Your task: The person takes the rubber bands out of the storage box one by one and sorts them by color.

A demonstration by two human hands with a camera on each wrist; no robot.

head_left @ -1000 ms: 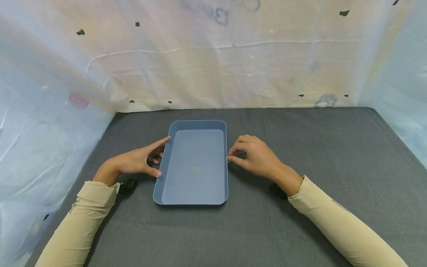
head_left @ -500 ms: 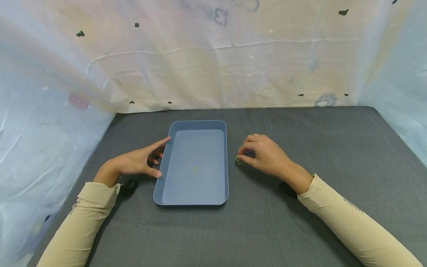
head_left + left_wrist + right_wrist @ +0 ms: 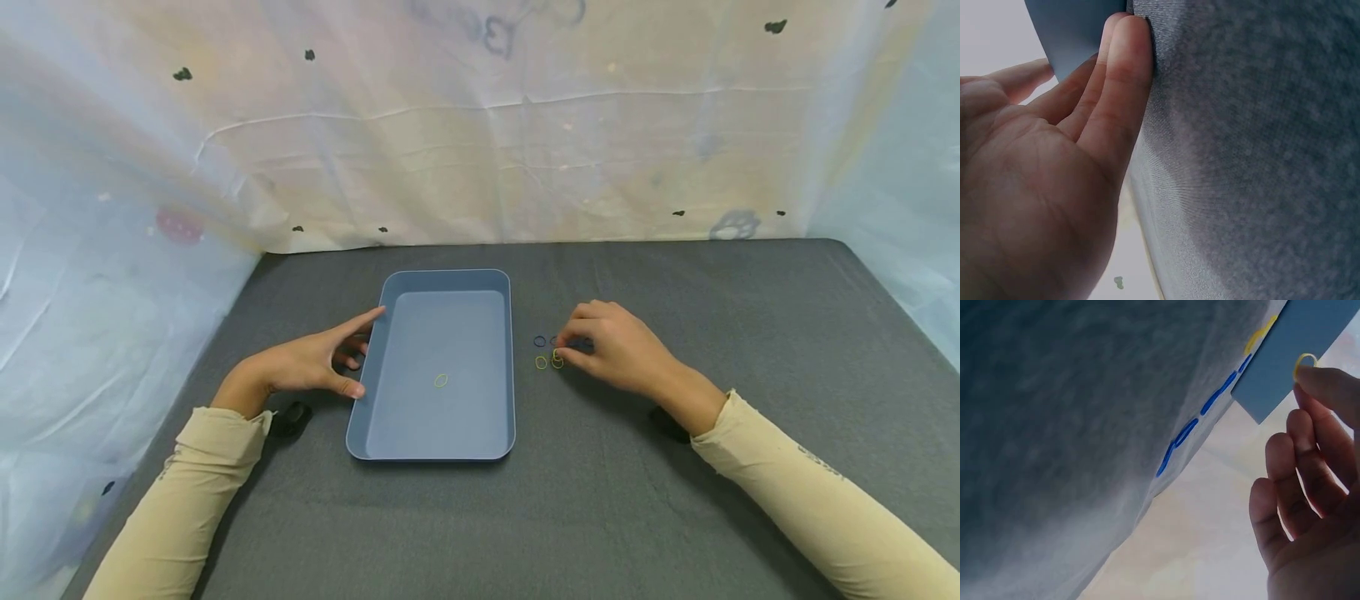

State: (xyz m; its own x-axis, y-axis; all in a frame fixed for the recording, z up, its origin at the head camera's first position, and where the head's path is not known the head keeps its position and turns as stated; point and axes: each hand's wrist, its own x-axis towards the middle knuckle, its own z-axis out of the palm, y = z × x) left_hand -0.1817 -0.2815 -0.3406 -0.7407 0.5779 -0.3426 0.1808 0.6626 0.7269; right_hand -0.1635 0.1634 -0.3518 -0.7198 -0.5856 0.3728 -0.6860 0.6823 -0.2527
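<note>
A small yellow rubber band (image 3: 1305, 360) is pinched between the thumb and forefinger of my right hand (image 3: 618, 346), held just over the cloth to the right of the tray. Beneath it, two more yellow bands (image 3: 541, 362) lie on the table. Several blue rubber bands (image 3: 1186, 432) lie in a row behind them, partly hidden by the hand in the head view. My left hand (image 3: 311, 360) touches the left wall of the blue-grey tray (image 3: 430, 451), its fingers spread and fairly straight. One yellow rubber band (image 3: 441, 380) lies inside the tray.
Dark grey cloth (image 3: 480, 533) covers the table. A pale, patterned curtain (image 3: 495, 167) hangs along the back edge, with bluish sheeting (image 3: 90, 275) at the left side.
My right hand has moved right, away from the tray's edge, still pinching the yellow band. Blue and yellow bands on the cloth have come into view. The left hand stays put.
</note>
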